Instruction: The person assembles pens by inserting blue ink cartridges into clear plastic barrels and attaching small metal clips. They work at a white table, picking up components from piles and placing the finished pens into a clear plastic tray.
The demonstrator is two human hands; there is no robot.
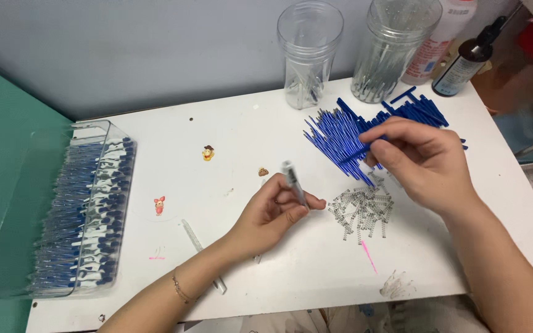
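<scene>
Bottle [458,34] top off-frame, springs [362,213] blurry.

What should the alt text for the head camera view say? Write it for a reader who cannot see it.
A person's left hand holds a clear pen barrel upright while the right hand picks a blue refill from a pile of refills on a white table. Small springs lie nearby; a clear tray of finished pens sits left.

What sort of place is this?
Probably a small pen-assembly workbench: a pile of blue refills, a heap of small springs and a clear tray of finished pens lie on the white table.
</scene>
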